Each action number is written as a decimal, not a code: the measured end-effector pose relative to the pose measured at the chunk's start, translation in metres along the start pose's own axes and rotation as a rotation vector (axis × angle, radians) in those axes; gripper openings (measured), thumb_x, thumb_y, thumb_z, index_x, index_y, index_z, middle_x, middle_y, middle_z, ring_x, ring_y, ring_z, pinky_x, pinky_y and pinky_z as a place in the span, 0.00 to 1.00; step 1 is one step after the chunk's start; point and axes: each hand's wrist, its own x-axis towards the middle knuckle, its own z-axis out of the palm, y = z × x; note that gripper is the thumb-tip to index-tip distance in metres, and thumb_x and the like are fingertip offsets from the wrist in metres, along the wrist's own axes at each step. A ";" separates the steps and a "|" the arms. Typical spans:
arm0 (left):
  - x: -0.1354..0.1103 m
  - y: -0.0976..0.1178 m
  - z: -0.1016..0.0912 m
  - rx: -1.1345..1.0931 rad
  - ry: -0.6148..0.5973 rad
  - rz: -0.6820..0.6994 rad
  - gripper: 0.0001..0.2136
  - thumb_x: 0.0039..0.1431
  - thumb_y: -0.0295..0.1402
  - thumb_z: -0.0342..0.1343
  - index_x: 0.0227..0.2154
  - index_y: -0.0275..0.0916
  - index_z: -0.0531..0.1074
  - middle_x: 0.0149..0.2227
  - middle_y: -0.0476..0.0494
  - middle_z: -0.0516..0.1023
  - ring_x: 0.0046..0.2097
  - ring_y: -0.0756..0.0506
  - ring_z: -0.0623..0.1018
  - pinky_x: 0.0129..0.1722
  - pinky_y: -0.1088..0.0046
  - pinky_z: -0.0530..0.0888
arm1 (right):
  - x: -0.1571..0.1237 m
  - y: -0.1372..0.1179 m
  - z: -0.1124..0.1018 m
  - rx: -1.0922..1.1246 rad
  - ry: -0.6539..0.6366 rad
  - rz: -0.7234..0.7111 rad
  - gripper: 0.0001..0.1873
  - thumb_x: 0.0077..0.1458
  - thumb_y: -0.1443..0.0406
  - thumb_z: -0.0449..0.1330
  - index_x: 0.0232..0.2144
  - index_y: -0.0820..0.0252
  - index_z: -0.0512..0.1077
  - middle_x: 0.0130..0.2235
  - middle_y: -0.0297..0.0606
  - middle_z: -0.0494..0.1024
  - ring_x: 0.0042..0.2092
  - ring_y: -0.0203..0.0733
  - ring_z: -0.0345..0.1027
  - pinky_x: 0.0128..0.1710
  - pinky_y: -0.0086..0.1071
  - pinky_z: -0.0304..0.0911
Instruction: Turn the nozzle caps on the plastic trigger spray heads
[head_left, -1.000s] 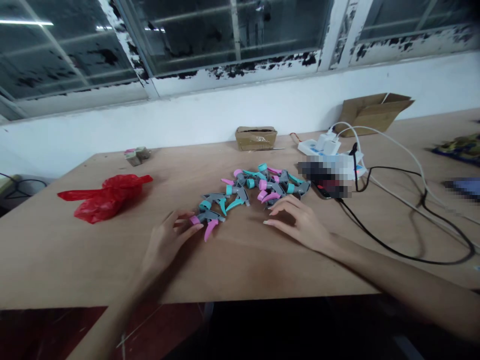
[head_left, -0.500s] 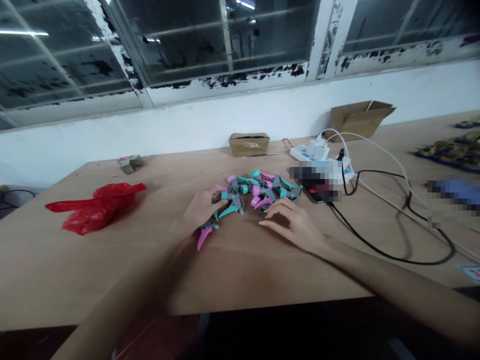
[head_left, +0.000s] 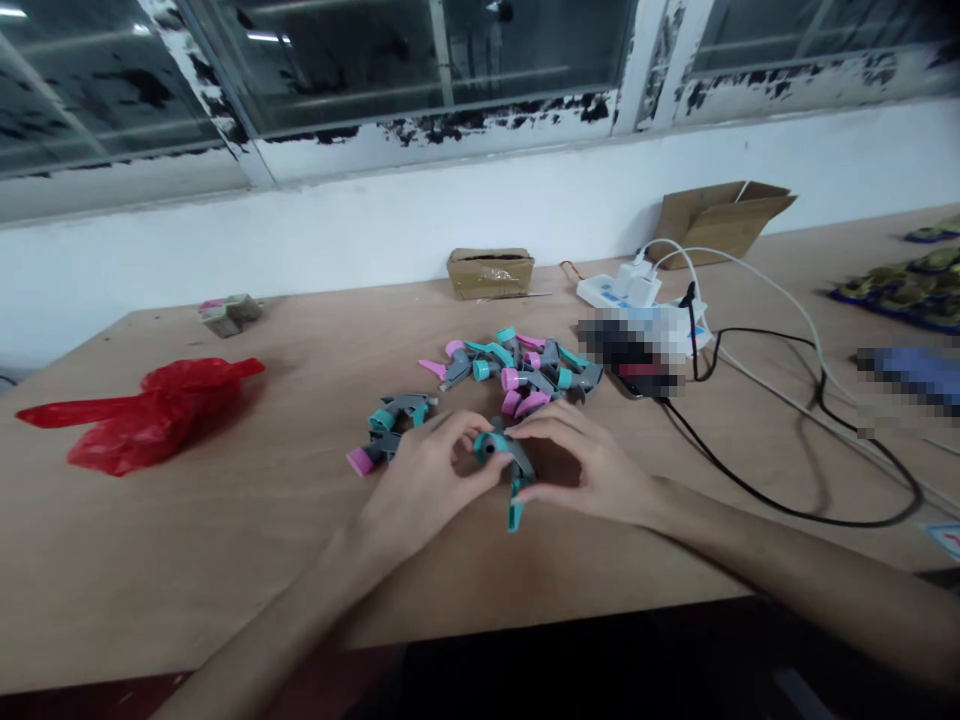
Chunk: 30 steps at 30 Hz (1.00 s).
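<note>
Teal and grey, one sprayer (head_left: pixel 518 474) is being held between the fingers (head_left: pixel 538 427): the left hand (head_left: pixel 427 475) is pinching its cap (head_left: pixel 498 442), the right hand (head_left: pixel 604 465) is gripping its body (head_left: pixel 523 458) in a wider curl. Other sprayers (head_left: pixel 510 380) are lying beyond the fingers on the table (head_left: pixel 285 520).

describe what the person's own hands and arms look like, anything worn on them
Both the left hand and the right hand are ungloved, with slender fingers. The left forearm and right forearm are slim and bare, with no sleeve, watch or bracelet in view. Small marks are too blurred to tell.
</note>
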 end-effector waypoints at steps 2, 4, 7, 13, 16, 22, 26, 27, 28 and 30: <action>-0.002 0.005 0.006 -0.126 -0.051 -0.003 0.09 0.51 0.40 0.57 0.33 0.42 0.71 0.30 0.51 0.76 0.31 0.49 0.74 0.33 0.73 0.70 | 0.000 -0.001 0.000 -0.002 -0.037 0.007 0.25 0.45 0.55 0.64 0.44 0.58 0.66 0.43 0.41 0.72 0.46 0.43 0.64 0.45 0.41 0.61; -0.002 0.004 0.013 -0.285 -0.095 -0.035 0.10 0.52 0.40 0.57 0.34 0.41 0.71 0.33 0.49 0.77 0.34 0.48 0.75 0.36 0.72 0.72 | 0.000 0.000 0.000 -0.019 -0.036 0.049 0.19 0.48 0.57 0.62 0.42 0.56 0.68 0.40 0.39 0.73 0.44 0.42 0.65 0.43 0.40 0.61; -0.001 -0.005 0.023 -0.562 -0.192 -0.132 0.11 0.53 0.39 0.56 0.37 0.39 0.70 0.38 0.46 0.76 0.39 0.46 0.76 0.38 0.70 0.73 | -0.001 0.005 0.000 -0.065 -0.040 0.093 0.13 0.49 0.58 0.62 0.38 0.56 0.70 0.35 0.35 0.75 0.40 0.41 0.67 0.43 0.42 0.59; -0.003 -0.019 0.031 -0.821 -0.352 -0.294 0.11 0.49 0.29 0.57 0.38 0.36 0.69 0.36 0.44 0.75 0.36 0.48 0.76 0.36 0.70 0.73 | -0.004 0.009 -0.001 -0.081 -0.093 0.093 0.12 0.46 0.56 0.63 0.34 0.53 0.73 0.33 0.32 0.77 0.40 0.40 0.69 0.53 0.47 0.47; -0.005 -0.020 0.033 -0.770 -0.340 -0.252 0.10 0.48 0.29 0.59 0.35 0.36 0.68 0.32 0.46 0.75 0.33 0.49 0.75 0.36 0.71 0.72 | -0.004 0.008 -0.003 -0.050 -0.146 0.098 0.12 0.46 0.56 0.63 0.35 0.51 0.74 0.33 0.32 0.77 0.40 0.39 0.69 0.54 0.47 0.46; -0.006 -0.024 0.036 -0.703 -0.398 -0.167 0.10 0.49 0.29 0.58 0.36 0.37 0.67 0.32 0.47 0.72 0.32 0.50 0.73 0.29 0.75 0.74 | -0.006 0.006 -0.004 0.009 -0.188 0.084 0.11 0.45 0.57 0.64 0.33 0.51 0.74 0.34 0.31 0.77 0.40 0.39 0.69 0.53 0.47 0.46; -0.006 -0.023 0.038 -0.710 -0.384 -0.178 0.11 0.51 0.31 0.56 0.38 0.38 0.67 0.34 0.47 0.70 0.33 0.50 0.72 0.25 0.77 0.75 | -0.007 0.009 -0.001 -0.001 -0.131 0.068 0.11 0.45 0.56 0.64 0.33 0.51 0.74 0.33 0.32 0.77 0.40 0.39 0.69 0.51 0.45 0.50; -0.006 -0.023 0.039 -0.714 -0.376 -0.179 0.11 0.51 0.31 0.56 0.39 0.38 0.66 0.34 0.47 0.70 0.33 0.50 0.72 0.23 0.78 0.75 | -0.008 0.011 0.000 -0.002 -0.112 0.064 0.11 0.46 0.56 0.63 0.33 0.51 0.74 0.33 0.32 0.77 0.39 0.39 0.69 0.50 0.45 0.51; -0.006 -0.022 0.040 -0.716 -0.368 -0.179 0.11 0.51 0.31 0.56 0.39 0.38 0.66 0.34 0.47 0.70 0.32 0.50 0.72 0.22 0.79 0.75 | -0.008 0.012 0.001 -0.004 -0.097 0.059 0.11 0.46 0.56 0.63 0.34 0.51 0.74 0.33 0.32 0.77 0.39 0.39 0.68 0.50 0.45 0.52; -0.005 -0.021 0.041 -0.722 -0.366 -0.178 0.11 0.51 0.31 0.55 0.39 0.38 0.65 0.34 0.47 0.70 0.32 0.51 0.71 0.20 0.81 0.74 | -0.009 0.013 0.002 -0.010 -0.079 0.052 0.11 0.46 0.56 0.63 0.34 0.51 0.74 0.33 0.32 0.76 0.40 0.39 0.68 0.49 0.44 0.52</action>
